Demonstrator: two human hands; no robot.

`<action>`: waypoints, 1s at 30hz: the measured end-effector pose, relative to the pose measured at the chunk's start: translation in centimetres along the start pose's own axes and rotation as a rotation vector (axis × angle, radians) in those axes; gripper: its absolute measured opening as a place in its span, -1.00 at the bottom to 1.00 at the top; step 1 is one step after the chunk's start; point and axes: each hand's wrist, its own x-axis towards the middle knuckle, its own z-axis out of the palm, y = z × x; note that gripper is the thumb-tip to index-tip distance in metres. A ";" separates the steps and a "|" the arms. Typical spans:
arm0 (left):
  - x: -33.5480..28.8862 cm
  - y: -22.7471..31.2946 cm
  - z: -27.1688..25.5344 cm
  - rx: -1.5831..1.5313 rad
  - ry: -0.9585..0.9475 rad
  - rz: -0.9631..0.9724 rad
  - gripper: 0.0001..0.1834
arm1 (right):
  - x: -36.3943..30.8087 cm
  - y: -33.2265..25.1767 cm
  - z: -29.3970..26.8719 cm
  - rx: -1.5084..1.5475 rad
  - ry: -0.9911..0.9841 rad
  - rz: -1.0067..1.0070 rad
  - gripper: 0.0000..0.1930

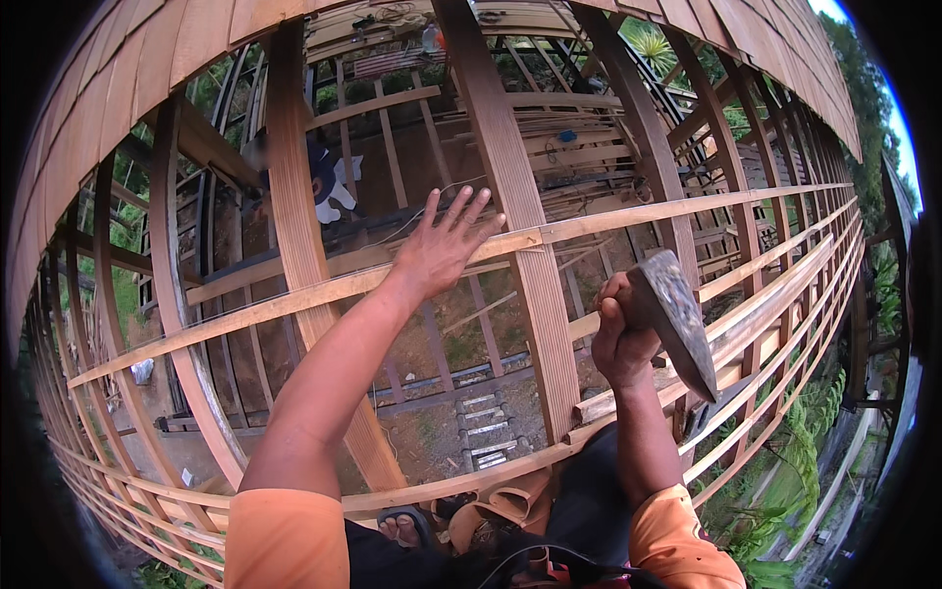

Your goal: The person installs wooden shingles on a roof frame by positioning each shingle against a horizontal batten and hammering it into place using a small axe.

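My left hand lies palm down with its fingers spread, at a thin wooden batten that crosses the rafters. Just right of its fingertips, two batten ends meet on a broad brown rafter. My right hand is raised on the right, fingers wrapped round a hatchet-like tool with a worn, grey, wedge-shaped metal head. Its handle is mostly hidden by my fist. Below that hand, several loose battens lie stacked along the frame.
Rows of wooden shingles cover the roof beyond the rafters. Far below, through the gaps, are ground, a lumber stack and a person at left. My sandalled foot is by the lower batten, beside a brown pouch.
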 end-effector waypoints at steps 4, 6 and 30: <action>-0.2 0.1 0.0 -0.013 -0.020 -0.004 -0.16 | -1.9 0.4 0.9 0.181 0.179 -0.140 -0.59; 0.3 0.5 0.2 -0.033 -0.003 -0.002 -0.16 | -3.4 3.0 0.8 -0.024 0.042 -0.128 -0.78; 0.2 0.3 0.3 -0.103 -0.016 0.002 -0.10 | -2.9 7.8 2.2 -0.351 -0.528 0.340 -0.71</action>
